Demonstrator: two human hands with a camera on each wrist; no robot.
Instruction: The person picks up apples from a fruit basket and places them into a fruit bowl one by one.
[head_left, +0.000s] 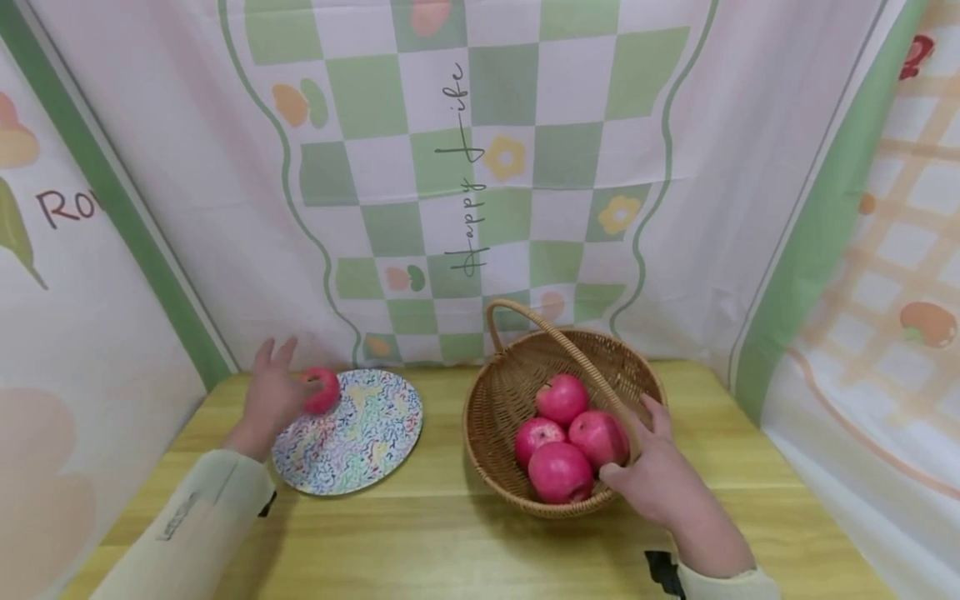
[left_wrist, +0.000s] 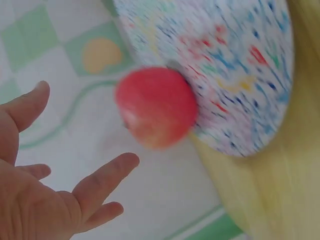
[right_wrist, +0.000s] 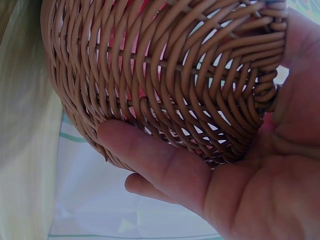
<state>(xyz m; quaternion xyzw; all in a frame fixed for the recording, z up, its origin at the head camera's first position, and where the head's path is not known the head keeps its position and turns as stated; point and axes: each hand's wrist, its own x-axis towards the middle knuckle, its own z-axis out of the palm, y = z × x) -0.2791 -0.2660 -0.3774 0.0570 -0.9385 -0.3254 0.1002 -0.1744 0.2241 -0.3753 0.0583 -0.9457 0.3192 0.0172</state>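
Observation:
A red apple [head_left: 323, 392] lies at the far left part of a round plate [head_left: 360, 442] with multicoloured specks. My left hand [head_left: 272, 398] is beside this apple with its fingers spread; in the left wrist view a gap shows between the fingertips [left_wrist: 131, 160] and the apple [left_wrist: 157, 107]. On the right my right hand [head_left: 663, 471] grips the side of a wicker basket [head_left: 487, 400], near the foot of its arched handle [head_left: 555, 333]. Its fingers [right_wrist: 160, 155] lie along the outside of the woven wall [right_wrist: 150, 65], with the thumb at the rim. Several red apples [head_left: 561, 472] are heaped inside the basket.
Plate and basket stand apart on a wooden table [head_left: 420, 542]. Behind the table hangs a green-and-white checked cloth [head_left: 435, 217], close to the basket's back. Printed cloth also hangs at the left [head_left: 82, 350] and right [head_left: 862, 350] sides.

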